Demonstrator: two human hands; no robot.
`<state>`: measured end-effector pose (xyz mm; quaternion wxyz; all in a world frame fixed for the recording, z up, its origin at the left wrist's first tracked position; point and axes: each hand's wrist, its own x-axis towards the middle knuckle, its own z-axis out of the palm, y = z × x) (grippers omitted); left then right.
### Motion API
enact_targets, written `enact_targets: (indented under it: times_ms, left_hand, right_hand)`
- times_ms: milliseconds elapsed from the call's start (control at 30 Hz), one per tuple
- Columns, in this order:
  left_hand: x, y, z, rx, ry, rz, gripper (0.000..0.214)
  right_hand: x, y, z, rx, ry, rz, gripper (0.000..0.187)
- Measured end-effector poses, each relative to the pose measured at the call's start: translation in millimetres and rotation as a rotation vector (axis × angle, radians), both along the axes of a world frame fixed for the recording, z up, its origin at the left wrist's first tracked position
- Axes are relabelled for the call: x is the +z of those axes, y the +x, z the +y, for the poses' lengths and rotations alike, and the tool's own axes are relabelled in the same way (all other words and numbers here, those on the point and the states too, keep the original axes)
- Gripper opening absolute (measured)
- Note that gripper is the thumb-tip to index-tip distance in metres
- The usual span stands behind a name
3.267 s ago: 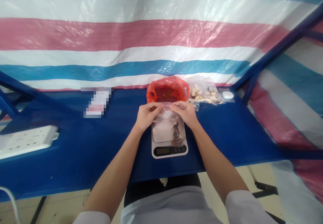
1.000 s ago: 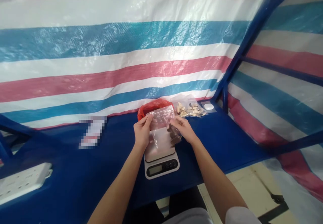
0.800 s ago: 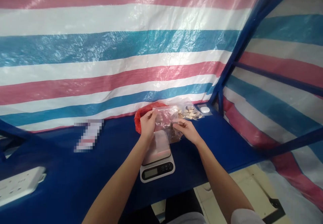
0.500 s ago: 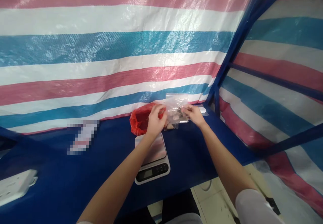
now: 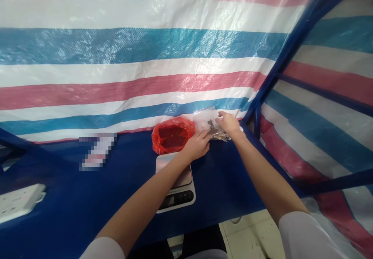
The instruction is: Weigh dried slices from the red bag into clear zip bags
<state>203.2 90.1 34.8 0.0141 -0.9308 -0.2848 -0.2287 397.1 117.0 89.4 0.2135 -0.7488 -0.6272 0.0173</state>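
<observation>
Toward the back right of the blue table lies a clear zip bag (image 5: 204, 116) with dark and brownish small pieces in its lower part; I cannot make out what they are. My left hand (image 5: 197, 146) rests at the bag's lower left with its fingers stretched out, touching it. Over the bag's right side is my right hand (image 5: 229, 123), thumb and fingers apart. Left of the bag stands a red plastic bag (image 5: 173, 135), its mouth wide and dark inside. A white digital scale (image 5: 187, 197) sits in front of it, partly hidden under my left forearm.
A white power strip (image 5: 21, 202) lies at the left on the blue table (image 5: 116, 204). Farther back is a blurred-out paper (image 5: 100, 150). Striped plastic sheeting (image 5: 131, 45) hangs behind the table, and a blue metal frame (image 5: 269, 80) rises at the right.
My left hand has moved right, away from the red bag, to the clear bag. The clear bag has come down lower, and my right hand's fingers have spread off its edge.
</observation>
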Motion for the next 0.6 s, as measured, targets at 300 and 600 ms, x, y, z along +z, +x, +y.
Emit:
enact_targets:
  times_ms: [300, 600]
  left_hand:
    - [-17.6, 3, 5, 0.021, 0.023, 0.005, 0.045]
    - [-9.0, -2, -5, 0.03, 0.047, -0.044, 0.04]
  right_hand:
    - [-28.4, -13, -29, 0.338, 0.286, -0.335, 0.034]
    - [-40.1, -11, -25, 0.294, 0.248, -0.257, 0.034]
